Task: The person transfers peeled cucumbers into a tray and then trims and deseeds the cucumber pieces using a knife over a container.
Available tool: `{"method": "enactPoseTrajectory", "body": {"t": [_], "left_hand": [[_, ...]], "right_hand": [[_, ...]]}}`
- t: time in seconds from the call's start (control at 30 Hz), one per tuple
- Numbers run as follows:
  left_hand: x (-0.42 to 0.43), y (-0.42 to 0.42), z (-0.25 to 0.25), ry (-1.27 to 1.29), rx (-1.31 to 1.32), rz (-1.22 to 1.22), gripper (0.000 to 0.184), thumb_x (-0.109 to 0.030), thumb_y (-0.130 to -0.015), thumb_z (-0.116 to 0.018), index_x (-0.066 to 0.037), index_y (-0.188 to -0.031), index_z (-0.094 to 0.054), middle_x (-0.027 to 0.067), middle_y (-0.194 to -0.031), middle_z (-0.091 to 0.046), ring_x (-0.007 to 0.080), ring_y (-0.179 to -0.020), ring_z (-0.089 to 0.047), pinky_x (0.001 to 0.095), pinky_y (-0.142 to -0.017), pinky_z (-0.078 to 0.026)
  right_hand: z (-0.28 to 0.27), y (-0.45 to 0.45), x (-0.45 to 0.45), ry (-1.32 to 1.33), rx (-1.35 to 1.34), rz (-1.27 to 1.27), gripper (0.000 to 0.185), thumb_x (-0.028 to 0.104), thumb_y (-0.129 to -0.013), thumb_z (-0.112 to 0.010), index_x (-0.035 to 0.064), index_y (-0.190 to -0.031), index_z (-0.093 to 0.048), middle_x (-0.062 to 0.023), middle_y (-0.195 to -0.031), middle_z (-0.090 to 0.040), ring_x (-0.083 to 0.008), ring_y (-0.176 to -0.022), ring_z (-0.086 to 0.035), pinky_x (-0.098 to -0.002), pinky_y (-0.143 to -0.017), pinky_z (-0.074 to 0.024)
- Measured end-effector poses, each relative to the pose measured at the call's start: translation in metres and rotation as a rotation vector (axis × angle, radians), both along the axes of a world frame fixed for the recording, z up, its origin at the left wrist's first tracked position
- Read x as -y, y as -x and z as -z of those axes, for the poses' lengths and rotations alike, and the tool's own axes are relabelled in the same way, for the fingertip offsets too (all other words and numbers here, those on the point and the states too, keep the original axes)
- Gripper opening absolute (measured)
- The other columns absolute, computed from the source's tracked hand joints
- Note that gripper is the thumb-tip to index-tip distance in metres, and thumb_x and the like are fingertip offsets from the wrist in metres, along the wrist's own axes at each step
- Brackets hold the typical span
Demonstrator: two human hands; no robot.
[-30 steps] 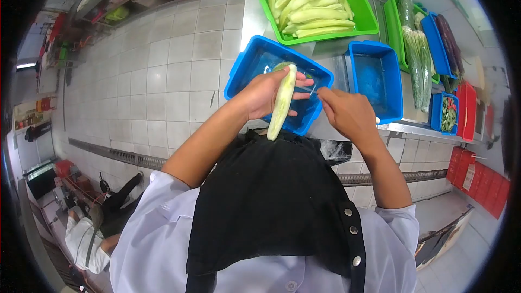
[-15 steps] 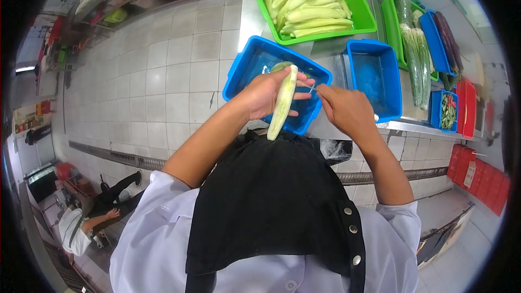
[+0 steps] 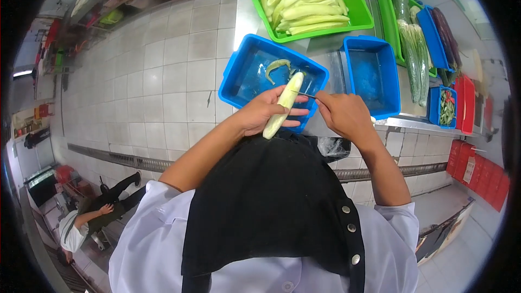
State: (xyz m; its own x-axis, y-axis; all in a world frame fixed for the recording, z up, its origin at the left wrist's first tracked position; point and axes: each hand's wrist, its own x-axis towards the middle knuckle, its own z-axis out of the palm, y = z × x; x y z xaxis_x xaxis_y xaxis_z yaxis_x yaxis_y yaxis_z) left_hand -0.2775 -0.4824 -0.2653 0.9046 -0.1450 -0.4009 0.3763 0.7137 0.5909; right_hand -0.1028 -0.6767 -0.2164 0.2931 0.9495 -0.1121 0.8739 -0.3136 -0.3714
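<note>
My left hand [image 3: 264, 113] is closed around a pale green peeled cucumber [image 3: 283, 106], its thumb across it and some fingers stretched out behind. The cucumber tilts over the near side of a blue bin [image 3: 234, 79]. My right hand [image 3: 347, 115] grips a thin-bladed metal tool [image 3: 304, 95], whose handle is hidden in the fist. The blade reaches the cucumber's upper part from the right; whether it is a knife or a peeler I cannot tell. In the bin lies a curled green strip [image 3: 278, 64], with small scraps beside it.
Behind the bin stands a green tray [image 3: 325, 33] of peeled cucumbers [image 3: 309, 8]. A second blue bin [image 3: 393, 84] sits to the right. Bagged green vegetables [image 3: 415, 65] and a small bin of chillies [image 3: 447, 109] are further right. Another person [image 3: 76, 228] is at lower left.
The green strip at the cucumber's top now lies in the blue bin. My left thumb has moved over the cucumber, and the blade in my right hand now meets it.
</note>
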Motion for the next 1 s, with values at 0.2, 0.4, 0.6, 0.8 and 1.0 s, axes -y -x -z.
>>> {"method": "enactPoseTrajectory", "body": {"t": [0.2,0.4,0.6,0.8,1.0], "left_hand": [[-0.003,0.001,0.001,0.042,-0.040,-0.008,0.075,0.001,-0.102,-0.054,-0.008,-0.168,-0.020,0.0201,-0.163,-0.043,0.0391,-0.148,-0.049,0.0516,-0.115,-0.051],[-0.006,0.005,0.002,0.121,-0.053,-0.017,0.075,0.000,-0.102,-0.055,-0.006,-0.168,-0.020,0.0206,-0.164,-0.043,0.0396,-0.149,-0.048,0.0500,-0.116,-0.050],[-0.004,0.006,0.000,0.139,-0.065,0.003,0.075,0.000,-0.101,-0.054,-0.004,-0.168,-0.020,0.0218,-0.164,-0.042,0.0398,-0.149,-0.048,0.0500,-0.116,-0.051],[-0.004,0.007,-0.002,0.136,-0.072,0.009,0.075,0.001,-0.101,-0.054,-0.003,-0.168,-0.019,0.0220,-0.164,-0.042,0.0393,-0.148,-0.049,0.0500,-0.116,-0.051],[-0.006,0.006,0.001,0.181,-0.084,0.024,0.074,0.004,-0.100,-0.053,-0.003,-0.167,-0.022,0.0221,-0.162,-0.043,0.0391,-0.145,-0.052,0.0517,-0.117,-0.050]], "right_hand": [[0.014,-0.002,0.004,0.033,0.053,0.004,0.013,0.025,-0.101,-0.063,0.0131,-0.102,-0.066,-0.0154,-0.074,-0.071,-0.0402,-0.068,-0.070,-0.0533,-0.060,-0.0527],[0.019,0.002,0.008,-0.012,0.045,0.009,0.013,0.026,-0.101,-0.062,0.0133,-0.103,-0.066,-0.0152,-0.076,-0.072,-0.0403,-0.069,-0.070,-0.0528,-0.060,-0.0532],[0.023,-0.001,0.009,-0.006,0.037,0.026,0.015,0.028,-0.102,-0.061,0.0140,-0.101,-0.065,-0.0163,-0.075,-0.072,-0.0414,-0.067,-0.070,-0.0544,-0.061,-0.0542],[0.023,-0.002,0.008,0.028,0.039,0.031,0.013,0.026,-0.101,-0.063,0.0138,-0.102,-0.067,-0.0164,-0.073,-0.071,-0.0409,-0.067,-0.070,-0.0535,-0.061,-0.0532],[0.028,-0.004,0.008,-0.027,0.030,0.015,0.014,0.029,-0.101,-0.063,0.0148,-0.100,-0.066,-0.0166,-0.072,-0.071,-0.0411,-0.067,-0.070,-0.0545,-0.061,-0.0535]]}}
